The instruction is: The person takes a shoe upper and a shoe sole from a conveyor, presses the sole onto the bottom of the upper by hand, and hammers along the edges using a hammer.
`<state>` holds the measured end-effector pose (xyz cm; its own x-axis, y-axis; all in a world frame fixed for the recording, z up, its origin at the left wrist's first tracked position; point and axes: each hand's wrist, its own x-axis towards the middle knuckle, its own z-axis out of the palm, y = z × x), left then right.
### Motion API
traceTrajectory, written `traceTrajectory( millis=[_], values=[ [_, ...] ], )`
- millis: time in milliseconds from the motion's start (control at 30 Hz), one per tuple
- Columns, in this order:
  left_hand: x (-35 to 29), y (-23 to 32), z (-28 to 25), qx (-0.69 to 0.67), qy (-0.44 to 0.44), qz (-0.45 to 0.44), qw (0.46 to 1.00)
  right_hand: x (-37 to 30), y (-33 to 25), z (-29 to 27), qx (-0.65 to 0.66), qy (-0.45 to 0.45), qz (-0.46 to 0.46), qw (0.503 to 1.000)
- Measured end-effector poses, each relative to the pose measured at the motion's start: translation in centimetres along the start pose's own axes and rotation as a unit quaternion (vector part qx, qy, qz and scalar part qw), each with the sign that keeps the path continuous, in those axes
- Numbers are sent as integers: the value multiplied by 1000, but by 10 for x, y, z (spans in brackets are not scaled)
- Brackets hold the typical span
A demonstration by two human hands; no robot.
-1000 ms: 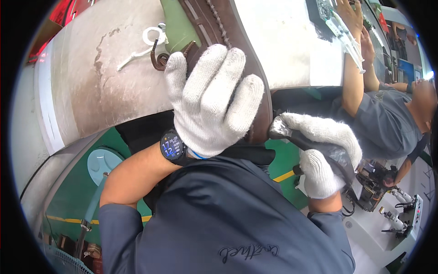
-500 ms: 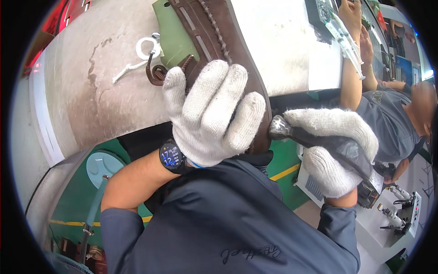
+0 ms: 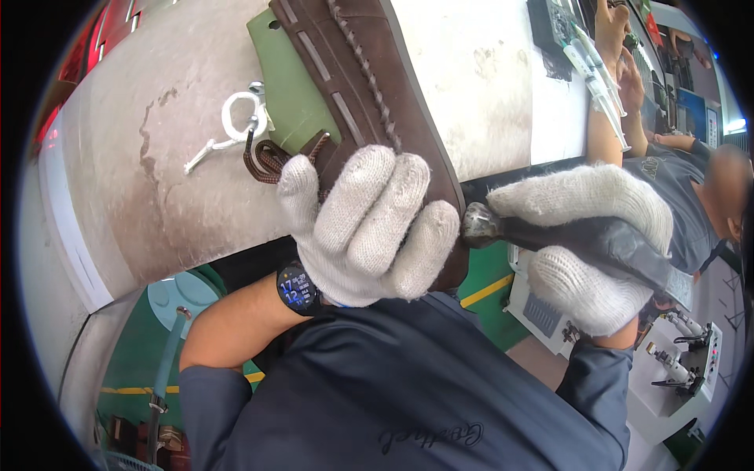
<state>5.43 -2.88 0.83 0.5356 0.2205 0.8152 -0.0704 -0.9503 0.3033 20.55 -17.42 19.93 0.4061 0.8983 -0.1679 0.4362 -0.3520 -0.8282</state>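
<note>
A brown leather shoe [image 3: 369,71] with a stitched seam sits over a green shoe last [image 3: 294,98]. My left hand [image 3: 365,228], in a white knit glove, lies across the shoe with its fingers curled over it; the thumb is hidden. My right hand [image 3: 597,243], gloved too, grips a dark tool [image 3: 565,234] between thumb and fingers. The tool's shiny rounded end [image 3: 481,224] is right by the shoe's right edge; whether it touches I cannot tell. A braided brown lace [image 3: 267,159] lies coiled beside my left fingers.
A white ring with a tied cord [image 3: 228,125] lies on the stained worktable [image 3: 188,180]. At the right, a co-worker's arm [image 3: 605,118] reaches over by several syringes [image 3: 597,78]. A light blue round stand [image 3: 184,294] is at the left, and a white machine [image 3: 675,361] at the lower right.
The shoe and both hands sit lower in the view, and the right hand with the tool is slightly farther right. The table has shifted down too. Both grips are unchanged.
</note>
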Motion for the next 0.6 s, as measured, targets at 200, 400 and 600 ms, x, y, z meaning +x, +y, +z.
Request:
traceTrajectory(
  millis=[200,400,600],
  values=[
    [2,2,-11,-11,-31,1,999,13,-8,-2,14,14,36,999],
    [0,7,-11,-11,-13,-10,1000,27,-13,-10,-6,-18,34,999],
    [-2,3,-9,-27,-11,19,999,34,4,-9,29,-6,1,1000]
  ],
)
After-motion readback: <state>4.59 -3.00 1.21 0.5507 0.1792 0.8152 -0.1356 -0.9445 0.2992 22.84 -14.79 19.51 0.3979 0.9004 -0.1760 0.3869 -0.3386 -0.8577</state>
